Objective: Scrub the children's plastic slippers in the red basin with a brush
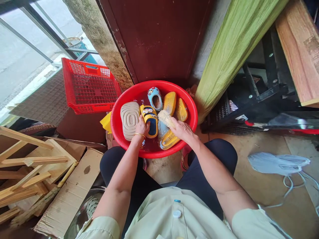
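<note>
A red plastic basin (114,132) stands on the floor between my knees, with some water and several shoes in it. My left hand (142,127) grips a yellow cartoon slipper (153,127) with a dark insole. In my right hand (183,131) is a scrub brush (165,118) with pale bristles, just right of that slipper; I cannot tell whether they touch. Left of it lies a beige slipper (129,119), sole up. Behind are a light blue clog (155,98) and a yellow slipper (169,102). Another yellow slipper (181,111) and a yellow sole (170,139) lie to the right.
A red plastic crate (92,88) sits behind the basin's left side. A maroon door (159,39) and a green curtain (224,53) stand beyond. Wooden stools (32,162) and flattened cardboard (69,192) are at left. A plastic bag (276,162) lies on the right floor.
</note>
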A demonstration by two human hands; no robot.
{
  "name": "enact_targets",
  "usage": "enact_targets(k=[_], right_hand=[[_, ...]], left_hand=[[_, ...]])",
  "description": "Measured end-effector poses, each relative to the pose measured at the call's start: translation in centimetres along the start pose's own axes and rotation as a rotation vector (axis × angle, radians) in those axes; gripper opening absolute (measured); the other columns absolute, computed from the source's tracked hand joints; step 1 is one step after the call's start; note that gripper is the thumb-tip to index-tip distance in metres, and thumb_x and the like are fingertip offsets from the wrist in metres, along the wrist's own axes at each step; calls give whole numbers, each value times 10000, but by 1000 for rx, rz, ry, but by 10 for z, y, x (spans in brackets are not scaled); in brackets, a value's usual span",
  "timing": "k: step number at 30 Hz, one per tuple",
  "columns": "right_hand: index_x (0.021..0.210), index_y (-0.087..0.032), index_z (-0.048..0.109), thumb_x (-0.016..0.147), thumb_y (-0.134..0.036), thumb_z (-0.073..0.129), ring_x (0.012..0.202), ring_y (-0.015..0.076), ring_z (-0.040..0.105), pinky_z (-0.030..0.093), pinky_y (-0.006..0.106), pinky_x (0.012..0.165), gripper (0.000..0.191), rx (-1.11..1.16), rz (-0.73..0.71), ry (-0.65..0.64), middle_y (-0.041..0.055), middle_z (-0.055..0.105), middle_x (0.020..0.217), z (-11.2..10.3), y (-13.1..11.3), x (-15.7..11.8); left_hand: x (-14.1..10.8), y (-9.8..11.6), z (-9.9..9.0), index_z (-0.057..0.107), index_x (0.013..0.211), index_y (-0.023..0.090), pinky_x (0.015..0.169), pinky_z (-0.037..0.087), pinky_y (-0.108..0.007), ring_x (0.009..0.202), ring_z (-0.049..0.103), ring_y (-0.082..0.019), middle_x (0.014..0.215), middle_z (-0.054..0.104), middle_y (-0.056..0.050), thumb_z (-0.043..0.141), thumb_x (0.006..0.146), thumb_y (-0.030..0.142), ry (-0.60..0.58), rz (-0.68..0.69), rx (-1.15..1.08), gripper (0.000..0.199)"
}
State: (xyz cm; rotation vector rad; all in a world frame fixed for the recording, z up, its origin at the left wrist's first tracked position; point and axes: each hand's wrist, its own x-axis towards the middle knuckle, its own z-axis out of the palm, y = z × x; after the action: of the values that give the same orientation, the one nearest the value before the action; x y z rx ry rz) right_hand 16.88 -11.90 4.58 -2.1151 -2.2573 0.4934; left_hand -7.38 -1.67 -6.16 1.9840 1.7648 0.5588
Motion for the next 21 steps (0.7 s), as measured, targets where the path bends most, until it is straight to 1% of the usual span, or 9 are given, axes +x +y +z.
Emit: enact_targets(k=[3, 5, 9, 11, 16, 21], right_hand=[[1575, -227, 377, 1044, -394, 390, 1103, 288, 721, 549, 361, 900, 557, 5, 6, -10, 144, 729, 1293, 4, 1, 1], [1585, -226, 357, 1039, -392, 392, 1114, 290, 718, 547, 369, 910, 572, 21, 6, -24, 146, 722, 1313, 5, 2, 2], [1618, -226, 301, 1044, -393, 350, 1171, 292, 698, 529, 389, 953, 599, 46, 5, -53, 152, 700, 1348, 7, 3, 4], [1629, -233, 279, 1044, -399, 338, 1186, 292, 693, 524, 398, 956, 611, 47, 7, -67, 154, 686, 1367, 7, 3, 4], [1622, -225, 294, 1041, -398, 351, 1161, 292, 704, 525, 401, 931, 609, 37, 9, -61, 166, 697, 1335, 6, 2, 4], [1604, -216, 334, 1048, -399, 371, 1107, 278, 722, 535, 377, 903, 586, 39, 4, -40, 163, 727, 1275, 7, 1, 4]], left_hand=[[1, 2, 7, 292, 1530, -29, 1095, 502, -495, 1376, 579, -390, 1513, 493, -351, 522, 942, 299, -52, 7, 44, 712], [2, 4, 8, 273, 1534, -40, 1072, 516, -487, 1355, 598, -391, 1479, 524, -359, 517, 955, 302, -94, -14, 78, 716], [0, 11, 6, 248, 1549, -42, 1019, 535, -468, 1267, 665, -389, 1375, 622, -339, 500, 981, 312, -173, -95, 137, 715], [-1, 14, 5, 228, 1565, -37, 1022, 527, -463, 1261, 667, -392, 1377, 626, -332, 492, 990, 327, -200, -127, 158, 731], [-3, 16, 3, 215, 1583, -41, 1050, 507, -441, 1304, 640, -382, 1434, 583, -336, 470, 1001, 340, -188, -123, 185, 742], [-4, 17, 4, 196, 1597, -29, 1030, 514, -425, 1280, 660, -368, 1393, 620, -327, 455, 1014, 344, -190, -129, 211, 739]])
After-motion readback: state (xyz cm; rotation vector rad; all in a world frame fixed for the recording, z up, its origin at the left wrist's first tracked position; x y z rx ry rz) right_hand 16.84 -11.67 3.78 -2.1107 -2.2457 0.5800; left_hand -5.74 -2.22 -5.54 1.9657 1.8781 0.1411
